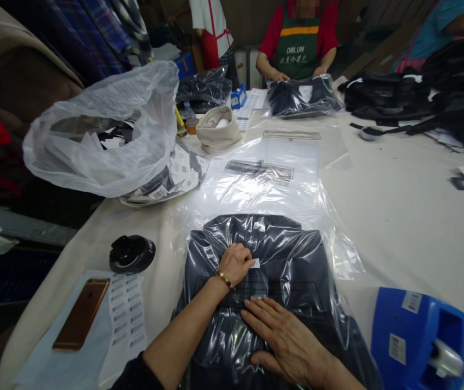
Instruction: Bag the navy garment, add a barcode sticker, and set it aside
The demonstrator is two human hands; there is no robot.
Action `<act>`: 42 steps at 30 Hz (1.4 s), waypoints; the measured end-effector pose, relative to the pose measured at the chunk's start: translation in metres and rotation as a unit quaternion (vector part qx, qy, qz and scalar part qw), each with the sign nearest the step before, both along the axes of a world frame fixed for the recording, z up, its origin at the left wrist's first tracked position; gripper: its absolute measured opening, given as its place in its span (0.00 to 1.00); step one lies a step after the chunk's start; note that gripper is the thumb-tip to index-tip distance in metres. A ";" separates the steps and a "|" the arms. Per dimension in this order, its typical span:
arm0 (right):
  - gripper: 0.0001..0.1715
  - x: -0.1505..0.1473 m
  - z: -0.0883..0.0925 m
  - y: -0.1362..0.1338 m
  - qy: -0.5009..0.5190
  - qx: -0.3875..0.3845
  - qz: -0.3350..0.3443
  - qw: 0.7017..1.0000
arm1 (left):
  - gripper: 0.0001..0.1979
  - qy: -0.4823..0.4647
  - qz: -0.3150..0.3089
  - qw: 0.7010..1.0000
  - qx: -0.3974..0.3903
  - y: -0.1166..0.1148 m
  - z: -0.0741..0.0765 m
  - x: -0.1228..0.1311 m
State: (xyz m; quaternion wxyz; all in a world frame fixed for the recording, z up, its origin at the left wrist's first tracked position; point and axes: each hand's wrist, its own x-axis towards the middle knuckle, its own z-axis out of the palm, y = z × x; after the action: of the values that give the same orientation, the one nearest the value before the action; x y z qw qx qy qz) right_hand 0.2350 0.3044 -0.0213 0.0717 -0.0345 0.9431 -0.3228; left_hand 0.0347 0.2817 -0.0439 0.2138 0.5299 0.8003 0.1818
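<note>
A dark bag in clear plastic (296, 271) lies flat on the table in front of me. My left hand (235, 264), with a beaded bracelet at the wrist, rests on its upper middle; the fingers are curled together at a small white label (255, 263). My right hand (282, 336) lies spread, palm down, on the plastic lower down and to the right. Beyond the bag, clear plastic sleeves (256, 189) cover the table's middle.
Left are a phone (81, 314), a barcode sheet (126, 311), a black round object (132, 253) and a large plastic bag of scraps (150, 103). A blue tape dispenser (386, 325) stands right. Across the table, a person in a green apron (299, 51) touches a wrapped item (305, 96).
</note>
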 end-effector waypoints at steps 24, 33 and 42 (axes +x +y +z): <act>0.37 0.001 0.002 -0.002 0.023 0.003 -0.032 0.999 | 0.16 0.106 0.018 0.994 -0.023 -0.014 0.012 0.014; 0.26 -0.029 -0.013 0.010 0.043 0.162 -0.233 0.958 | 0.16 0.084 -0.117 0.988 -0.058 -0.035 0.020 0.021; 0.28 -0.051 -0.046 0.018 0.011 0.245 -0.231 0.941 | 0.28 0.041 -0.124 0.970 -0.203 -0.039 0.015 0.022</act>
State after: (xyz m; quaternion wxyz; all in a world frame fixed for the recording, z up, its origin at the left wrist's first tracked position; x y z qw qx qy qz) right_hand 0.1841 0.3221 -0.0674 -0.0088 0.1994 0.9759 -0.0886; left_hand 0.0570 0.2426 -0.0293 0.3045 0.5774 0.7568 -0.0345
